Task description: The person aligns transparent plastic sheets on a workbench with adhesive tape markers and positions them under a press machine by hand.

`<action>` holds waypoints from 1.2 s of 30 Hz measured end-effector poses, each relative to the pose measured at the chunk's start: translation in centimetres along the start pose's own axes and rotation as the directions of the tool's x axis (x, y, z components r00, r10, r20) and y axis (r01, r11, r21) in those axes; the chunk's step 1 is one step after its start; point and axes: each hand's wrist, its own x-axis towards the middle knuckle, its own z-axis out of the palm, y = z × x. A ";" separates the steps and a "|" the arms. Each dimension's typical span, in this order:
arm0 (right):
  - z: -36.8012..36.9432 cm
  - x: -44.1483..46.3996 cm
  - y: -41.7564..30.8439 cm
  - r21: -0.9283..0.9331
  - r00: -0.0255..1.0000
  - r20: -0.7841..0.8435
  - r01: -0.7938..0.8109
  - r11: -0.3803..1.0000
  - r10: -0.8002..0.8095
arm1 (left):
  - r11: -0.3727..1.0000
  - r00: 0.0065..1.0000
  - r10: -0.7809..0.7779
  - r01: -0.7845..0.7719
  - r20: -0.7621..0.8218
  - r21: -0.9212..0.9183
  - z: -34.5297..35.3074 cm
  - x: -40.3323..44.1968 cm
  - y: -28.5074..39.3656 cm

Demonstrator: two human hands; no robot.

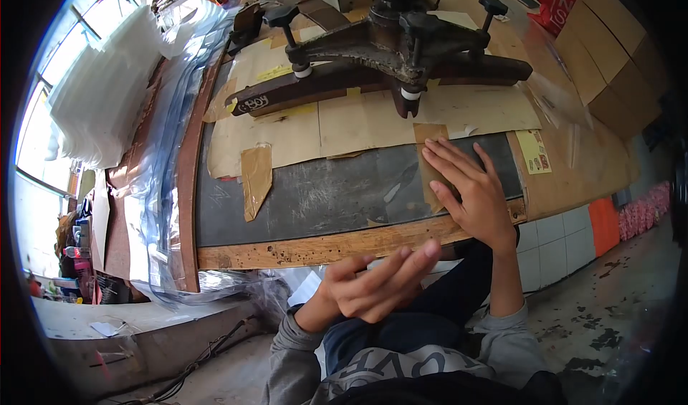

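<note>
My right hand [466, 190] lies with its fingers spread over a strip of brown tape [430, 134] at the dark board's right part. That scratched dark board [315, 201] has a worn wooden front edge [315, 246]. In front of this edge, above my lap, my left hand [376, 283] is raised with its fingers stretched out and slightly bent; I see nothing held in it. Beyond my right hand, a beige cardboard sheet [344, 132] covers the back of the board. Another tape strip [256, 179] hangs over the sheet's edge at left.
A heavy black metal frame with clamp knobs [394, 50] stands over the cardboard. Clear plastic sheeting [161, 190] and stacked white foam sheets [107, 82] are on the left. A cardboard box [602, 54] and a yellow label [534, 151] are on the right.
</note>
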 end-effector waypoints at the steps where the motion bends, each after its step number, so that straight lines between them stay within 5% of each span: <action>1: 0.0 0.0 0.0 0.008 1.000 0.002 -0.005 1.000 0.004 | 1.000 0.999 -0.019 0.018 0.044 0.018 0.1 0.3 -0.2; 4: 0.0 -0.1 0.0 0.003 1.000 0.005 -0.018 1.000 0.018 | 0.974 0.939 -0.219 0.227 0.267 -0.001 1.9 1.1 -0.6; 13: 0.2 -0.1 0.3 0.009 1.000 0.011 -0.022 1.000 0.022 | 0.969 0.967 -0.171 0.130 0.190 0.210 3.5 -0.2 -0.2; 19: 0.4 0.0 0.7 0.017 1.000 0.004 -0.016 1.000 0.016 | 0.937 0.864 -0.331 0.347 0.381 0.027 3.6 0.6 -0.1; 36: 2.6 1.7 0.9 -0.099 0.990 -0.084 -0.123 0.987 0.115 | 0.875 0.774 -0.423 0.484 0.471 -0.008 3.8 1.2 -0.3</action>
